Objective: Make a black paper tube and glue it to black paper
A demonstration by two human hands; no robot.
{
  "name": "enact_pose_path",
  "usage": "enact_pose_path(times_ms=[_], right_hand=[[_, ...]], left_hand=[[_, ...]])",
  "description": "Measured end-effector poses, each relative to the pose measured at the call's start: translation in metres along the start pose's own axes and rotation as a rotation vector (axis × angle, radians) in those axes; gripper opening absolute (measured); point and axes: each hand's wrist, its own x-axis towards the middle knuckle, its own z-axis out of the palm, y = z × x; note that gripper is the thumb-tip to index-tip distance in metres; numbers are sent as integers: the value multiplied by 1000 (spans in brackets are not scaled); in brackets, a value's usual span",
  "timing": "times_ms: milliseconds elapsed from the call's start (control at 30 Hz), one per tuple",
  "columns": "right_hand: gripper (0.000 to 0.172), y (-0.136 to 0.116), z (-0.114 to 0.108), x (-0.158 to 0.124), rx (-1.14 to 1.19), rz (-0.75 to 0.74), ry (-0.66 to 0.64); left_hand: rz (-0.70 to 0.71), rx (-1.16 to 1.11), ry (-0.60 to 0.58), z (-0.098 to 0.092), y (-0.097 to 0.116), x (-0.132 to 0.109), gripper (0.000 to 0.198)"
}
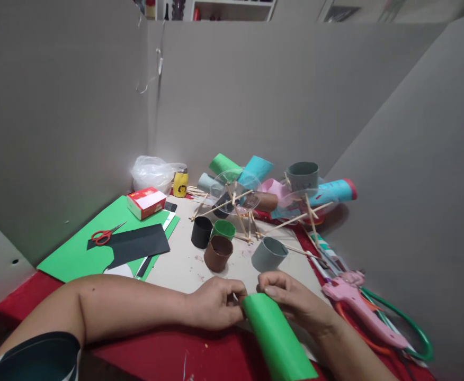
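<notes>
A bright green paper tube (pixel 279 338) slants down toward the bottom edge of the head view, its far end between my hands. My left hand (pixel 220 302) pinches the left side of that end with bent fingers. At the right side of the same end, the fingers and thumb of my right hand (pixel 290 296) are closed on the rim; the fingertips are partly hidden. Just beyond my hands stand short paper rings: a brown ring (pixel 218 255), a grey ring (pixel 269 255), a black ring (pixel 202 233) and a green ring (pixel 224 229).
Red-handled scissors (pixel 104 236) lie on black paper (pixel 140 244) over green sheets (pixel 73 248) at left. A red box (pixel 146 202) sits behind. Stick structures (pixel 235 203) with coloured tubes stand at the back. A pink glue gun (pixel 363 304) lies right. Grey panels (pixel 287 90) surround the table.
</notes>
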Motion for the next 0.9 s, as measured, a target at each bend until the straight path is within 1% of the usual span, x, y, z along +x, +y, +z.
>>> enact_pose_path(times_ms=[100,233,333,433,500,600,700,900], right_hand=[[48,1,-1,-3,13,16,-27],[48,5,-4,-4,14,47,-34],[48,5,-3,-4,-2,50,-18],[47,2,1,-4,-11,35,-25],[47,-1,3,-3,-9,27,-31],[47,-5,6,-2,2,24,-39],[48,-4,7,-1,15,35,-55],[48,2,7,0,83,82,-65]], left_hand=[[-13,-26,2,-1,1,1,3],[-78,-166,23,-3,7,0,13],[-182,-327,59,-5,11,-1,26],[-276,-414,116,-5,12,0,30],[-302,-429,137,-5,12,1,30],[-287,-431,146,-4,11,2,26],[-268,-405,138,-2,12,3,23],[-318,-348,101,-1,16,4,15]])
